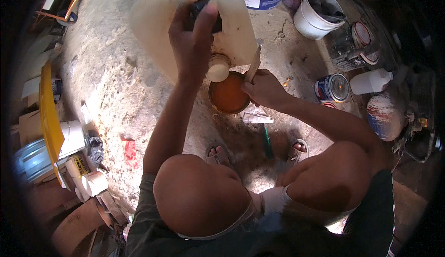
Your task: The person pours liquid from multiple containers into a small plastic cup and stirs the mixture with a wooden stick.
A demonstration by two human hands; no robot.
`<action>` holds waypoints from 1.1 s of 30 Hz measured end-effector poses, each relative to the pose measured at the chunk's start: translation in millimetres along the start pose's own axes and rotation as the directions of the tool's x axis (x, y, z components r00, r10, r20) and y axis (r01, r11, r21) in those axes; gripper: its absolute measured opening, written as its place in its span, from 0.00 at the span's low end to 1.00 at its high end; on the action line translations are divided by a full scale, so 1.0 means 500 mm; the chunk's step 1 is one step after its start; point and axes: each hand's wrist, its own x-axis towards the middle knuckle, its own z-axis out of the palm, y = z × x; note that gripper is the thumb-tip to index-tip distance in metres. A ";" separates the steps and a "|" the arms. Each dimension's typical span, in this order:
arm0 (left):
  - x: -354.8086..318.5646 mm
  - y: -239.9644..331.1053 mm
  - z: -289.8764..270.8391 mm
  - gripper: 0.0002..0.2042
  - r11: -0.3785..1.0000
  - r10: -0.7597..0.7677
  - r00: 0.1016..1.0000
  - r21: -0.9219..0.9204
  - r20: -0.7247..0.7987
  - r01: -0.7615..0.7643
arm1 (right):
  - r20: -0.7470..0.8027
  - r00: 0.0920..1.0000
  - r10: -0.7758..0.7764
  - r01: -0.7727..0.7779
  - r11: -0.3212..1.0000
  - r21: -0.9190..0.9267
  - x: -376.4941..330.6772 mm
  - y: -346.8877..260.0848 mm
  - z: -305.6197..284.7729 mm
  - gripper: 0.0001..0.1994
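A large translucent whitish jerrycan (153, 16) leans in front of me, its white neck (218, 69) low over the edge of a round tin (210, 100). Whether the neck is capped I cannot tell, and no stream shows. My left hand (191, 39) is closed on the jerrycan by a black piece (214, 23) near its handle. Orange-brown liquid (228, 92) fills part of the tin. At the tin's right rim my right hand (266, 90) grips a flat pale stick (253, 66) that points up and away; its fingertips are partly hidden.
A white bucket (308, 23) with dark stuff inside stands far right, beside a blue-and-white pail (264, 0). Paint tins (333, 88) and a white bottle (371, 82) are on the right. A green-handled tool (267, 141) lies between my feet. Boards and a yellow panel (48, 113) crowd the left.
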 end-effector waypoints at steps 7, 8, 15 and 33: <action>0.193 0.028 -0.030 0.21 0.997 -0.081 0.996 -0.014 0.031 0.081 | 0.159 0.977 0.139 -0.148 0.988 0.046 0.078 -0.038 -0.087 0.19; 0.244 0.018 -0.045 0.20 0.982 -0.169 0.985 -0.082 0.048 0.172 | 0.170 0.968 0.187 -0.203 0.975 0.086 0.086 -0.044 -0.098 0.19; 0.505 -0.060 -0.060 0.22 0.882 -0.297 0.939 -0.328 0.171 0.339 | 0.208 0.908 0.365 -0.413 0.867 0.280 0.143 -0.019 -0.126 0.18; 0.605 0.003 -0.105 0.34 0.268 -0.462 0.861 0.959 0.210 -0.090 | 0.173 0.767 0.618 -0.605 0.607 0.515 0.082 -0.113 -0.427 0.11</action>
